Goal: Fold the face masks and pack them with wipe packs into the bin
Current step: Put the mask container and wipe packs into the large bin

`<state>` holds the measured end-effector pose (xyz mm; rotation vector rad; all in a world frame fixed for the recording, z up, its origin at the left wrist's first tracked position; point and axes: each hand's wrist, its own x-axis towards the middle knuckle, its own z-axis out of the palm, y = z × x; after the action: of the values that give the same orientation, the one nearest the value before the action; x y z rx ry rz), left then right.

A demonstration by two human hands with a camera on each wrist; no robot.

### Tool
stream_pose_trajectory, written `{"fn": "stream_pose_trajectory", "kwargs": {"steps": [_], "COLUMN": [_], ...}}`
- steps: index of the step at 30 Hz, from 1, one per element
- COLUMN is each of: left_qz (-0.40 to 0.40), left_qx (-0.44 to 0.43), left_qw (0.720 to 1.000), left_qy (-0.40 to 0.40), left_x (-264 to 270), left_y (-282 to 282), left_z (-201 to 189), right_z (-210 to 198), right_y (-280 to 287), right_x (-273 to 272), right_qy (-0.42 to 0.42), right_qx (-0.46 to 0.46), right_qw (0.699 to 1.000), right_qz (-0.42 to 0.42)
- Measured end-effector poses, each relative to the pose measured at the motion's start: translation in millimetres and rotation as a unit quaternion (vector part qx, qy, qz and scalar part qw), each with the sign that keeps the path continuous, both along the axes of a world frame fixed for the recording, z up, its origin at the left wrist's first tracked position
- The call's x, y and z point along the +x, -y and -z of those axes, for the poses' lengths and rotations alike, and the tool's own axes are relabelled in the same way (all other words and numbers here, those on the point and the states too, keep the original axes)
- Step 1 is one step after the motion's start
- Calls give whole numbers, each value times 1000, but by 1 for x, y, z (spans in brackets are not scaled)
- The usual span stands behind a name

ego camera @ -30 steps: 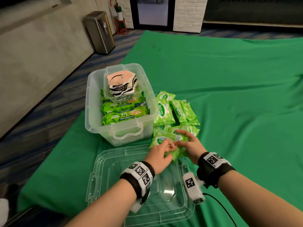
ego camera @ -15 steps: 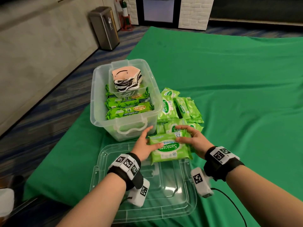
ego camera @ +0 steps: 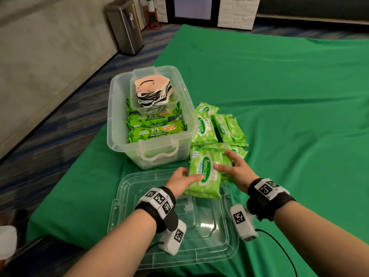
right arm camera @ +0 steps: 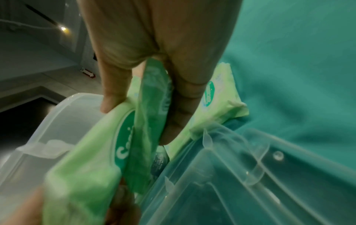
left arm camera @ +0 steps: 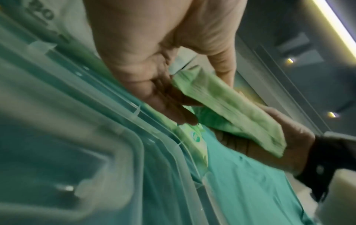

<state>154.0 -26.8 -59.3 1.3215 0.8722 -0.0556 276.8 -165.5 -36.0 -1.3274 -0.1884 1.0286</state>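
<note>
I hold a small stack of light green Sanicare wipe packs (ego camera: 205,172) between both hands, just above the far edge of the lid. My left hand (ego camera: 187,176) grips its near-left end, thumb on top, fingers beneath (left arm camera: 173,112). My right hand (ego camera: 225,162) grips the right side, thumb on the label (right arm camera: 113,97). The clear bin (ego camera: 151,156) stands just beyond to the left. It holds dark green wipe packs (ego camera: 157,128) and a small clear tray of folded face masks (ego camera: 153,90). More loose wipe packs (ego camera: 217,124) lie on the cloth right of the bin.
The bin's clear lid (ego camera: 175,226) lies flat on the green cloth (ego camera: 289,116) right under my wrists. A metal trash can (ego camera: 125,25) stands on the floor far left, off the cloth. One loose pack (right arm camera: 221,106) lies against the lid's far edge.
My hands gathered packs from the pile and lifted them. The stack has since turned about a quarter turn, so its label now runs lengthwise away from me, and sits slightly right.
</note>
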Motion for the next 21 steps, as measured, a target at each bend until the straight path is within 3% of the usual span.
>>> {"fn": "stream_pose_trajectory", "kwargs": {"steps": [5, 9, 11, 15, 17, 19, 21], "left_qz": [35, -10, -10, -4, -15, -27, -32], "left_qx": [-60, -25, 6, 30, 29, -5, -67], "left_qw": [996, 999, 1000, 999, 999, 1000, 997], "left_qy": [59, 39, 15, 12, 23, 8, -3], "left_x": [5, 1, 0, 2, 5, 9, 10], "left_y": [4, -8, -13, -13, -11, -15, -12], "left_z": [-6, -2, 2, 2, 6, 29, 27], "right_z": [-3, -7, -11, -31, -40, -45, -49], "right_y": [4, 14, 20, 21, 14, 4, -9], "right_x": [9, 34, 43, 45, 43, 42, 38], "right_qy": [89, 93, 103, 136, 196, 273, 309], "right_qx": [-28, -21, -34, -123, -177, -238, -275], "right_qw": [993, 995, 993, 977, 932, 852, 812], "right_qz": [-78, 30, 38, -108, -247, -379, -411]}}
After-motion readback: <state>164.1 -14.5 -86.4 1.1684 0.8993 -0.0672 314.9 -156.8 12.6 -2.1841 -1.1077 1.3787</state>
